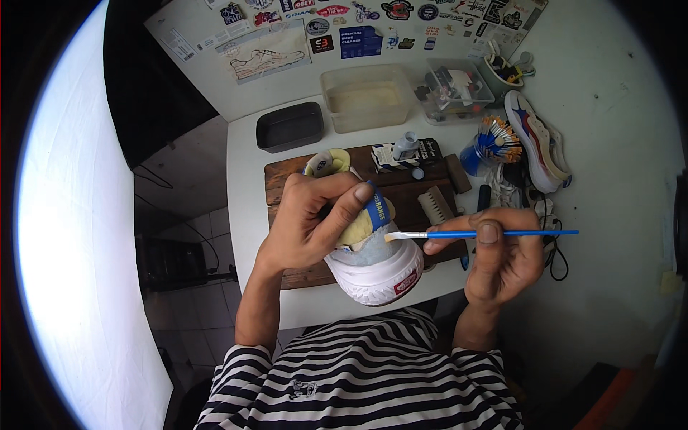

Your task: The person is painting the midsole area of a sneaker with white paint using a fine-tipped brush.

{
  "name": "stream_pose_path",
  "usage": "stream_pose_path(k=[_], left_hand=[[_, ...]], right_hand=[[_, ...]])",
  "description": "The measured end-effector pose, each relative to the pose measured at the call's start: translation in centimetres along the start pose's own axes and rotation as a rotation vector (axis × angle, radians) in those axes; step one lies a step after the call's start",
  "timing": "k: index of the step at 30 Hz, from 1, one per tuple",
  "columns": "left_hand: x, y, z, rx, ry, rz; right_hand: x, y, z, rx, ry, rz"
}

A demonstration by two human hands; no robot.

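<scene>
A sneaker (pixel 376 276) with a thick white sole, pale grey heel and yellow lining is tilted heel-toward me over the wooden board. My left hand (pixel 315 215) grips it by the upper, thumb and fingers pinched near a blue strip (pixel 376 208) at the collar. In my right hand (pixel 505 254) is a thin paintbrush (pixel 466 234) with a blue handle, held level between thumb and fingers. Its pale bristles are at the grey heel fabric; whether they touch it I cannot tell. The sneaker's front is partly hidden behind my left hand.
Behind the sneaker, the wooden board (pixel 287 172) bears an uncapped bottle (pixel 406 145), a small box (pixel 387 159) and a scrub brush (pixel 435 206). Farther back stand a black tray (pixel 290 127) and clear tub (pixel 365 100). At right are a jar of brushes (pixel 494 147) and another sneaker (pixel 536 140).
</scene>
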State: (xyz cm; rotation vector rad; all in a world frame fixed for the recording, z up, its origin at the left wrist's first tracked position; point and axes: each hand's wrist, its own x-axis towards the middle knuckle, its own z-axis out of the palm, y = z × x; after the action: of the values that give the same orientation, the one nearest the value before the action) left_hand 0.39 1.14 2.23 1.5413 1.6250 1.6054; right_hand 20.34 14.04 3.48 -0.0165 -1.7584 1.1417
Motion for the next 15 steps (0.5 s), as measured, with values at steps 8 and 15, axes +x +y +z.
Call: stream_pose_path(k=[8, 15], left_hand=[[-0.13, 0.18, -0.15, 0.008, -0.035, -0.007], [-0.13, -0.01, 0.13, 0.003, -0.024, -0.002]], right_hand=[[0.04, 0.03, 0.57, 0.064, 0.004, 0.023], [-0.16, -0.13, 0.88, 0.058, 0.03, -0.003]])
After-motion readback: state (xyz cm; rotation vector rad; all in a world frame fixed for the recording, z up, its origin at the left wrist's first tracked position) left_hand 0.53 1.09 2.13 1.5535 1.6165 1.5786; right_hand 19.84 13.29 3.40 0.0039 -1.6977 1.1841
